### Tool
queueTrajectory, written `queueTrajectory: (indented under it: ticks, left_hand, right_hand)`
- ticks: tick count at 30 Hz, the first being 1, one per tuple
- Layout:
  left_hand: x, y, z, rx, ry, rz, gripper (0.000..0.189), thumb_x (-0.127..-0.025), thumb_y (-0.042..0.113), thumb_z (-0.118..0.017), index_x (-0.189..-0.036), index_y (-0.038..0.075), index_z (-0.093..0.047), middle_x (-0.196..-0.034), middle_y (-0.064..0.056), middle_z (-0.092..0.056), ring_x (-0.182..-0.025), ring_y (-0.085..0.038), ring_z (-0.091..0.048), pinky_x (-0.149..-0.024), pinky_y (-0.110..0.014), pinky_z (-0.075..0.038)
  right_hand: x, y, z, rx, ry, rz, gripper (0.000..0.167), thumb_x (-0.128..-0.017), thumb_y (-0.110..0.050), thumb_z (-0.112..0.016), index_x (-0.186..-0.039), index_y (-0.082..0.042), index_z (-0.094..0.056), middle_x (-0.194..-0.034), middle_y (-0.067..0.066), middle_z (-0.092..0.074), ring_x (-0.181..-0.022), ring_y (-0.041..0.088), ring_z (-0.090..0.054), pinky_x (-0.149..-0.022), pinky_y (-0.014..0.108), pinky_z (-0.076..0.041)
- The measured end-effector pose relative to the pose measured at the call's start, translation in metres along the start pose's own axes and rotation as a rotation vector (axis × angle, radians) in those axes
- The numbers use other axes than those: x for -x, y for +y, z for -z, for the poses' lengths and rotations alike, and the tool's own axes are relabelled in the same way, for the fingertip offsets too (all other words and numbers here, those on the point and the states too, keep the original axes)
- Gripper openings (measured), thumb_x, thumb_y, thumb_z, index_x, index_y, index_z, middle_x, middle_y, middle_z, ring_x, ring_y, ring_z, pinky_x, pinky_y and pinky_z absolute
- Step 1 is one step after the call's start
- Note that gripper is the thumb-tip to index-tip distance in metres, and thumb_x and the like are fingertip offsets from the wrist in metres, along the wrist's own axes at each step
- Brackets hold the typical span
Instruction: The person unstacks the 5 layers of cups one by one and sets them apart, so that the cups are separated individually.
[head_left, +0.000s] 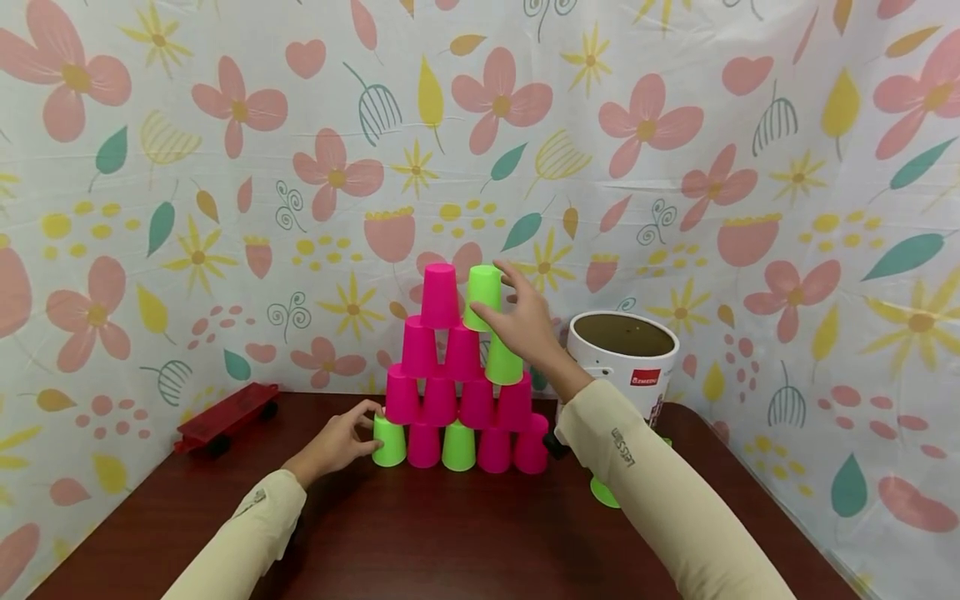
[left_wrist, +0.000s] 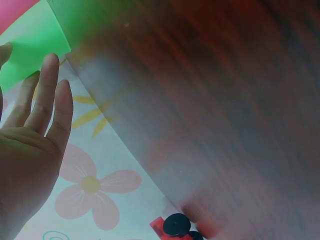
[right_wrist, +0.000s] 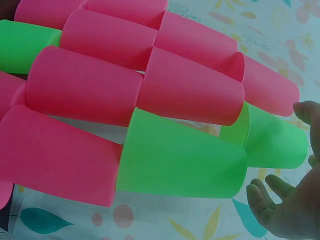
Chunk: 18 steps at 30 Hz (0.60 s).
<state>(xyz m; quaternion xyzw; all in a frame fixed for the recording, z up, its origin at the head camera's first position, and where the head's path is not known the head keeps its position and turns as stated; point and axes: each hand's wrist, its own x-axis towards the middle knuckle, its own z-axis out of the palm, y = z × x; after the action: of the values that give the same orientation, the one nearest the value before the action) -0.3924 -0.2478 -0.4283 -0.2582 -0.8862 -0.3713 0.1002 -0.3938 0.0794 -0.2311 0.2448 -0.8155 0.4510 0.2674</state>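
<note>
A pyramid of upside-down pink cups [head_left: 439, 402] and green cups stands on the dark table. At its upper right, my right hand [head_left: 525, 321] pinches a green cup [head_left: 483, 287] with thumb and index finger, beside the top pink cup [head_left: 440, 296]. That cup's rim meets the tier below, where another green cup [head_left: 505, 360] sits at the right end. In the right wrist view, the other fingers [right_wrist: 257, 200] stay off the cup. My left hand [head_left: 337, 442] holds the bottom row's leftmost green cup [head_left: 389, 440] between thumb and fingers; the left wrist view shows several fingers extended.
Right of the pyramid stands a white bucket [head_left: 611, 367], partly behind my right sleeve. Near its foot, a green object [head_left: 603, 493] shows beside the sleeve. A red skateboard [head_left: 227, 417] lies at the table's back left. A floral curtain [head_left: 480, 167] hangs behind.
</note>
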Motion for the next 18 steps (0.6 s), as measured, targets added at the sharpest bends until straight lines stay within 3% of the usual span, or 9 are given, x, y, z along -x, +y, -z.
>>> queueTrajectory:
  ticks: [11, 18]
  left_hand:
    - [0.001, -0.001, 0.0, -0.002, 0.012, 0.006, 0.044, -0.086, 0.004, -0.076, -0.118, 0.018, -0.049, -0.105, -0.018, -0.07, -0.053, -0.025, -0.062, -0.055, -0.026, -0.05]
    - [0.002, 0.0, 0.0, 0.009, -0.001, -0.013, 0.043, -0.088, 0.004, -0.075, -0.119, 0.016, -0.048, -0.107, -0.021, -0.069, -0.053, -0.028, -0.062, -0.055, -0.027, -0.05]
  right_hand:
    - [-0.004, -0.001, -0.009, -0.018, 0.007, 0.002, 0.061, -0.089, -0.03, -0.075, -0.142, -0.017, -0.046, -0.133, 0.016, -0.058, -0.105, 0.035, -0.064, -0.078, 0.048, -0.056]
    - [0.006, 0.001, -0.002, -0.076, 0.058, 0.084, 0.052, -0.088, -0.019, -0.077, -0.132, -0.012, -0.05, -0.128, 0.017, -0.059, -0.097, 0.034, -0.067, -0.071, 0.047, -0.058]
